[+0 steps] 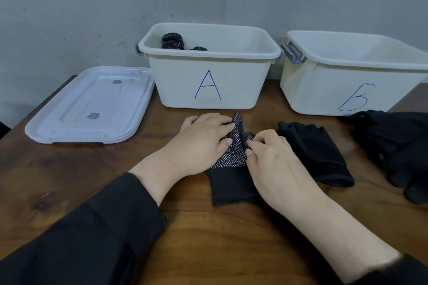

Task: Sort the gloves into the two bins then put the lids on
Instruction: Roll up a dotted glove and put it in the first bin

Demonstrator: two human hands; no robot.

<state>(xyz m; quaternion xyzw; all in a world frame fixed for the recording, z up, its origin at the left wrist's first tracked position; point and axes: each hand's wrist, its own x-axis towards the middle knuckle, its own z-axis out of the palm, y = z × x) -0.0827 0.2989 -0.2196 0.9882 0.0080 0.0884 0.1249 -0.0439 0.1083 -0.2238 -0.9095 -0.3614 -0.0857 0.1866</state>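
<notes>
A black glove with white grip dots (231, 164) lies on the wooden table in front of bin A (210, 90). My left hand (201, 143) lies on its left side with the fingers bent over the glove's fingers. My right hand (271, 159) pinches the glove's right edge with curled fingertips. Bin A holds dotted gloves (172, 43) at its back left. Bin B (347, 90) stands to the right; its inside is hidden. A plain black glove (317, 152) lies right of my right hand.
A white lid (92, 106) lies flat on the table left of bin A. A heap of black gloves (398, 150) sits at the right edge in front of bin B. A grey wall runs behind the bins.
</notes>
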